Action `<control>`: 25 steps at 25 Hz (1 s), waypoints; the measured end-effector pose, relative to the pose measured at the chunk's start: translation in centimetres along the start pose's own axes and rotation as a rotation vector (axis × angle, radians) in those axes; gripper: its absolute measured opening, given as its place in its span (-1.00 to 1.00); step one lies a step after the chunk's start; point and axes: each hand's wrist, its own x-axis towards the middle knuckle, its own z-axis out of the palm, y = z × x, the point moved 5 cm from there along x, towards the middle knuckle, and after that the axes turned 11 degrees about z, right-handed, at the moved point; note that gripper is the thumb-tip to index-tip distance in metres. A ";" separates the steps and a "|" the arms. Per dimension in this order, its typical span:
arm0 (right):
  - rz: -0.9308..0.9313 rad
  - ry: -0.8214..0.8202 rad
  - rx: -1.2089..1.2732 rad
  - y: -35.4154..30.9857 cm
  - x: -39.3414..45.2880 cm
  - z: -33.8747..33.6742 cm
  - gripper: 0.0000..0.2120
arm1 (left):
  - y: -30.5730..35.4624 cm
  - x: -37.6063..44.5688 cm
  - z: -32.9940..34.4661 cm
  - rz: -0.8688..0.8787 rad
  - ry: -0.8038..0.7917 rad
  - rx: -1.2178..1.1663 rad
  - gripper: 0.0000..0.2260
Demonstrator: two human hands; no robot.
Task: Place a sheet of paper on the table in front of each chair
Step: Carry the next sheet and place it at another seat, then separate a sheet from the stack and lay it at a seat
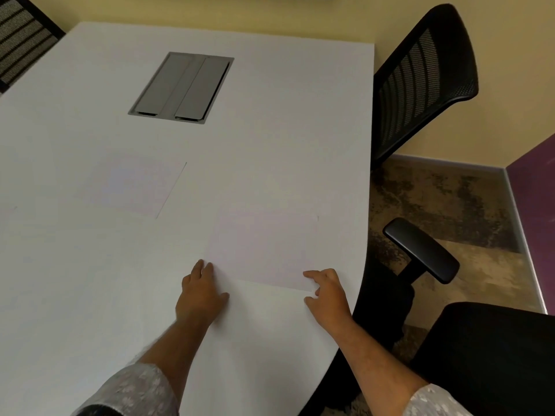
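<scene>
A white sheet of paper (264, 247) lies flat on the white table (90, 280), near its right edge and beside the near black chair (492, 352). My left hand (201, 292) rests on the table with its fingertips at the sheet's near left corner. At the near right corner, my right hand (326, 294) touches the sheet with its fingers and thumb spread. A second white sheet (132, 184) sits further left, toward the table's middle. Another black mesh chair (420, 85) stands at the far right of the table.
A grey hatch with two flaps (183, 87) is set into the tabletop at the back. A striped chair back (21, 37) shows at the far left corner. The near chair's armrest (420, 250) stands close to the table's curved right edge. Patterned carpet (435, 205) covers the floor.
</scene>
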 end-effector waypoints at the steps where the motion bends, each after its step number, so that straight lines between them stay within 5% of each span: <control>1: -0.002 0.000 0.006 0.1 0.1 0.0 -0.42 | 0.0 0.0 0.1 0.006 -0.001 0.010 -0.21; 12: -0.029 0.029 0.090 -0.9 -1.9 0.3 -0.42 | -0.4 -4.3 -0.9 -0.050 0.193 -0.295 -0.30; 25: -0.267 0.007 0.064 -13.8 -2.7 3.9 -0.56 | -6.8 -7.1 -7.1 -0.017 0.329 -0.496 -0.53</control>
